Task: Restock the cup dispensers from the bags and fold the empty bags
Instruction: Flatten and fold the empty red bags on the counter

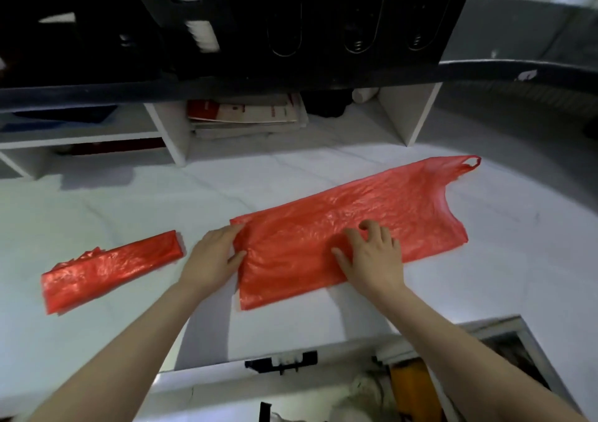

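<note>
Head view: left hand (215, 253) pinches the near-left edge of the flattened red bag (352, 227), right hand (372, 256) pressing spread fingers flat on it, gripping nothing. Folded red bag (110, 269) lies apart, left, on the white counter (97, 201); black cup dispenser (323, 17) overhead.
</note>
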The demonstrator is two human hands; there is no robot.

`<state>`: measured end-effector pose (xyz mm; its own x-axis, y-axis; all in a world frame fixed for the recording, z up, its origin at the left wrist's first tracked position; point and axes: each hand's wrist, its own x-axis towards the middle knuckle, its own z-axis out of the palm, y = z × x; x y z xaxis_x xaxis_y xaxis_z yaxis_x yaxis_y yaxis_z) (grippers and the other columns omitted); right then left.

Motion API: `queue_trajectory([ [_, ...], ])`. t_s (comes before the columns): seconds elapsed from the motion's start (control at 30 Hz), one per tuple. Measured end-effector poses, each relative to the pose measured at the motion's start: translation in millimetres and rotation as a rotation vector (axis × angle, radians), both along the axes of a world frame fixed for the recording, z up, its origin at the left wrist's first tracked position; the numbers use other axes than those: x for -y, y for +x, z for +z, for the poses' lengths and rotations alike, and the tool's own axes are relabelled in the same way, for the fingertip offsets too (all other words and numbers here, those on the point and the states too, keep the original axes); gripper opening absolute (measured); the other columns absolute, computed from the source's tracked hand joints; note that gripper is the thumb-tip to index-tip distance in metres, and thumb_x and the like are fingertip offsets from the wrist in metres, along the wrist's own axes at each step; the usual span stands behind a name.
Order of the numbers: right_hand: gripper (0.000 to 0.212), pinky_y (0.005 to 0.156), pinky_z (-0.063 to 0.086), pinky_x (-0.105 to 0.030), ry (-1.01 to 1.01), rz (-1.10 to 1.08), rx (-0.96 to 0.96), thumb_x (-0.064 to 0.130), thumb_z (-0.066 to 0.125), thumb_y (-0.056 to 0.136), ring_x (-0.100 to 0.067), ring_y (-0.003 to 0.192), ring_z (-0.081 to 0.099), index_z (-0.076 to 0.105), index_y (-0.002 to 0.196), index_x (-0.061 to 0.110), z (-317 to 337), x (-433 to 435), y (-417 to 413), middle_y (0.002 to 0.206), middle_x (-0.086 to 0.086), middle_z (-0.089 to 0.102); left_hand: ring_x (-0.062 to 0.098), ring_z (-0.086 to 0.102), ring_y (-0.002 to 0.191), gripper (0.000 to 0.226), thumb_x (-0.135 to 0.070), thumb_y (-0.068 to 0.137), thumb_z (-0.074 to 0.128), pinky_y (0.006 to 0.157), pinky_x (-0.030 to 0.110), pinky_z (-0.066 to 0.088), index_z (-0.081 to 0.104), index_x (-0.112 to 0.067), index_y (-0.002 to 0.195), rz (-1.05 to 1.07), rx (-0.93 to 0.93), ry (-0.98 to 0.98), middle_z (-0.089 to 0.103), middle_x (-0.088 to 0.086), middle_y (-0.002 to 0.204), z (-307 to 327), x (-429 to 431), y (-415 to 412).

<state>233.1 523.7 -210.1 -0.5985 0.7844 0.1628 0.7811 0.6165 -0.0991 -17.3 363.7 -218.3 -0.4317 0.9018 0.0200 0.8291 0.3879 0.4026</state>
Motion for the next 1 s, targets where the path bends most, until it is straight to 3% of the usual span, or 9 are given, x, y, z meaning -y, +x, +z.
queue_trajectory([
  [0.1,0.066,0.099,0.033,-0.05,-0.141,-0.105,0.083,0.069,0.034,0.085,-0.033,0.123,0.037,0.043,0.135,0.028,-9,32,-8,0.14,-0.008,0.04,0.031,0.048,0.122,0.057,-0.029,0.085,0.068,0.105,0.04,0.036,0.049,-0.013,0.136,-0.04,-0.04,0.021,0.054,0.009,0.135,-3,14,-5],
  [0.23,0.079,0.11,0.01,-0.062,-0.228,-0.088,0.123,0.076,0.024,0.083,-0.029,0.142,0.016,0.021,0.147,0.03,-19,59,-13,0.156,-0.003,0.02,0.031,0.055,0.114,0.05,-0.027,0.082,0.072,0.097,0.04,0.042,0.058,-0.011,0.127,-0.098,-0.066,0.053,0.06,0.009,0.126,-7,41,-14],
  [0.37,0.083,0.112,-0.002,-0.06,-0.258,0.085,0.152,0.079,0.018,0.081,-0.022,0.146,-0.001,0.009,0.15,0.034,-26,70,-21,0.16,0.003,0.005,0.028,0.058,0.096,0.035,-0.016,0.081,0.07,0.084,0.038,0.044,0.064,-0.016,0.115,0.007,-0.039,0.125,0.064,0.003,0.105,-7,75,-25],
  [0.5,0.083,0.112,-0.01,-0.056,-0.275,0.253,0.159,0.079,0.025,0.08,-0.019,0.146,-0.012,0.007,0.15,0.038,-18,57,-26,0.16,0.008,-0.002,0.029,0.057,0.102,0.034,-0.009,0.081,0.069,0.089,0.038,0.042,0.064,-0.01,0.115,0.043,-0.045,0.162,0.063,0.007,0.111,-7,92,-32],
  [0.57,0.08,0.113,-0.004,-0.055,-0.191,0.186,0.119,0.072,0.037,0.083,-0.023,0.146,-0.009,0.013,0.15,0.035,-11,50,-27,0.161,0.004,-0.001,0.029,0.058,0.102,0.031,-0.012,0.082,0.07,0.088,0.037,0.042,0.066,-0.011,0.112,-0.005,-0.041,0.154,0.066,0.005,0.11,-7,95,-29],
  [0.67,0.064,0.111,0.02,-0.052,-0.057,0.042,-0.075,0.058,0.052,0.087,-0.033,0.141,0.023,0.042,0.139,0.022,1,52,-27,0.154,-0.01,0.027,0.024,0.06,0.098,0.025,-0.017,0.084,0.07,0.086,0.035,0.043,0.068,-0.014,0.108,-0.058,-0.014,0.171,0.068,0.0,0.105,-6,96,-21],
  [0.77,0.05,0.091,0.041,-0.045,-0.054,0.0,-0.152,0.052,0.054,0.088,-0.034,0.116,0.047,0.057,0.121,0.015,8,63,-25,0.13,-0.012,0.049,0.019,0.06,0.096,0.023,-0.024,0.085,0.068,0.086,0.031,0.044,0.066,-0.02,0.107,-0.089,0.027,0.181,0.067,-0.006,0.104,-6,94,-9],
  [0.87,0.048,0.085,0.043,-0.04,-0.1,0.015,-0.068,0.054,0.049,0.089,-0.029,0.105,0.049,0.057,0.119,0.018,6,78,-20,0.119,-0.007,0.051,0.016,0.06,0.096,0.026,-0.032,0.085,0.069,0.085,0.028,0.043,0.066,-0.02,0.108,-0.113,0.047,0.203,0.068,-0.008,0.103,-6,91,3],
  [1.0,0.053,0.095,0.04,-0.037,-0.156,0.09,0.015,0.062,0.04,0.089,-0.022,0.116,0.047,0.048,0.128,0.026,-4,94,-11,0.128,0.002,0.048,0.015,0.061,0.094,0.033,-0.042,0.083,0.068,0.083,0.03,0.045,0.064,-0.025,0.112,-0.155,0.058,0.209,0.069,-0.012,0.103,-5,88,18],
])
